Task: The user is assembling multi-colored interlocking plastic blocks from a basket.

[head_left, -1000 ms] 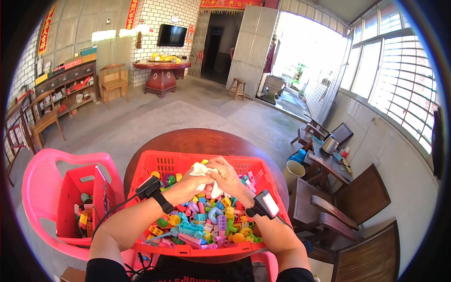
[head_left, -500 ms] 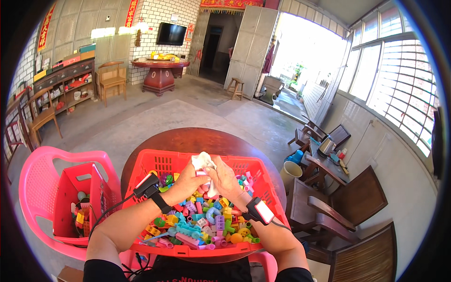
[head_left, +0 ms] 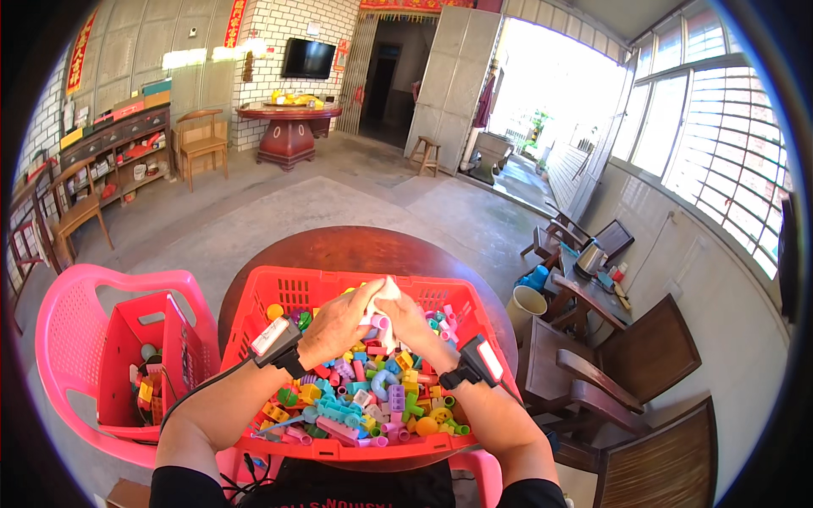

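Above red basket (head_left: 347, 454) of loose blocks (head_left: 396, 398), near its far edge, left hand (head_left: 339, 328) has rolled over; it and right hand (head_left: 412, 326) clamp together on white cloth (head_left: 389, 289) around pink tube (head_left: 378, 322). One piece underway; rest done or not, can't tell

From where I stand, two tall red banners on the far left wall, a left one (head_left: 81, 54) and a right one (head_left: 233, 24), carry large gold characters running downward, clear enough to be read. A red fringed hanging (head_left: 400, 4) above the dark doorway bears gold markings, cut off at the top and too small to make out. Beside the television, a small red paper sign (head_left: 342, 56) shows marks that are also too tiny. The red box (head_left: 190, 356) on the pink chair has blurred, pale print on its side. On the person's black shirt (head_left: 360, 484), red capital letters appear, upside down and partly cut off.
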Tool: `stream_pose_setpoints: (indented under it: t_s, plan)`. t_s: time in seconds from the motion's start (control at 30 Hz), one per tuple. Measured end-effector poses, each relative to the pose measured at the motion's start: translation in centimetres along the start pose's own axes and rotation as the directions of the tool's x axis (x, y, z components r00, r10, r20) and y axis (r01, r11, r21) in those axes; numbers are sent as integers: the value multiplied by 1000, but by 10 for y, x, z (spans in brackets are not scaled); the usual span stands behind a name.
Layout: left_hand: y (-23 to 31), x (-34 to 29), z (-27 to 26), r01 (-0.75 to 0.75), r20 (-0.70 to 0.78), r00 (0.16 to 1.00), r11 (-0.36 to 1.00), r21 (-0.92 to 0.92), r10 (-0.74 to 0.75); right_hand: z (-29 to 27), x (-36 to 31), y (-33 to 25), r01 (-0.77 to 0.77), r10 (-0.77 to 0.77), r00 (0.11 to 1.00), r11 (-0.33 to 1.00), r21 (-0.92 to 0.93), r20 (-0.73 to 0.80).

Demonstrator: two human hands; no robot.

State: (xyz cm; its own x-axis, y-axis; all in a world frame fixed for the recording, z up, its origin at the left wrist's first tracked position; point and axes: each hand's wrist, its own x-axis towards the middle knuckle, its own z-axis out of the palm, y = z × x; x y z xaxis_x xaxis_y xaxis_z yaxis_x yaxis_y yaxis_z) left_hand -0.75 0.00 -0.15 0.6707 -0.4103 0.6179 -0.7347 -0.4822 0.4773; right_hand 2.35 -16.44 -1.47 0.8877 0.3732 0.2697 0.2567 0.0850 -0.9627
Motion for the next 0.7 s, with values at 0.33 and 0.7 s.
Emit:
stream_pose_setpoints:
  t_s: [0.33,0.7]
  plan:
    - [-22,-1,17,215,124,977,790,-574,-176,7,-1,-5,187,-281,957,780,-597,-68]
    - [-13,-2,10,435,263,890,525,-731,-372,0,3,1,302,-311,950,877,-375,38]
